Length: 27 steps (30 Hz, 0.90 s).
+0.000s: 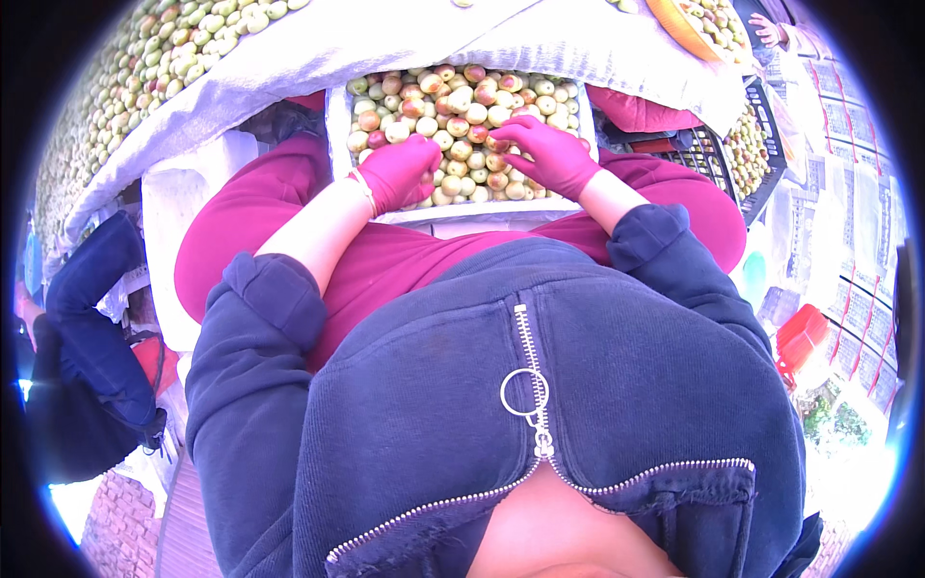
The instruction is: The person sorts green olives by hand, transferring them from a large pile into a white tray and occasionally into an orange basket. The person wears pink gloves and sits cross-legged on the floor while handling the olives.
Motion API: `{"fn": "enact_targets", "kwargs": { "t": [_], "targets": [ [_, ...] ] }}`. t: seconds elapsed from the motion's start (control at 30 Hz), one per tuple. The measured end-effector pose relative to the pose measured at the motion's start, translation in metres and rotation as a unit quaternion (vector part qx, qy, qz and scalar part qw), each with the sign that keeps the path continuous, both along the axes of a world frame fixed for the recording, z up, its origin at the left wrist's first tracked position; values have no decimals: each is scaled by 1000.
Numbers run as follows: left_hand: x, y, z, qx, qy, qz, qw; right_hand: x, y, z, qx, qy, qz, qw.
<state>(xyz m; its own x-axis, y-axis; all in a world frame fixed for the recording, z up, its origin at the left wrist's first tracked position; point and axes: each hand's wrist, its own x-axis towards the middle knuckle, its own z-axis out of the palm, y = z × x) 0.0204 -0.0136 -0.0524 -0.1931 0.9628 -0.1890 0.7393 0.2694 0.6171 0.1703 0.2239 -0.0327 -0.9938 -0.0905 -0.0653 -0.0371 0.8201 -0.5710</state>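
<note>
A white box (pixel 336 123) rests on my lap, filled with several small round fruits (pixel 453 101), green and reddish brown. Both my hands wear magenta gloves. My left hand (pixel 400 171) lies curled on the fruits at the box's near left side, fingers closed over some of them. My right hand (pixel 549 154) reaches in from the right, its fingertips pinching a fruit (pixel 495 144) near the middle of the box.
A large heap of the same fruits (pixel 164 58) lies on a white cloth (pixel 385 39) beyond the box and to the left. Black crates (pixel 761 135) with fruit stand at the right. Another person's hand (pixel 766 29) shows at top right. Someone in dark clothes (pixel 82 328) sits at my left.
</note>
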Motion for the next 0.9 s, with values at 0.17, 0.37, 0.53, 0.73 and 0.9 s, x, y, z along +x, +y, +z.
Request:
{"fn": "enact_targets", "kwargs": {
  "t": [0.17, 0.37, 0.53, 0.73, 0.9],
  "targets": [
    [16, -8, 6, -69, 12, -78, 995, -16, -16, -15, 58, -6, 38, 998],
    [13, -4, -1, -80, -37, -103, 991, -15, -13, -20, 7, -28, -25, 999],
    [15, -4, -3, -77, -30, -96, 992, -9, -10, -19, -8, -59, -40, 997],
    [21, 2, 1, -86, -11, -81, 993, -10, -11, -18, -34, -44, 1, 998],
    [18, 3, 1, -100, -25, -90, 991, 7, 27, 3, -120, -91, -76, 986]
  ]
}}
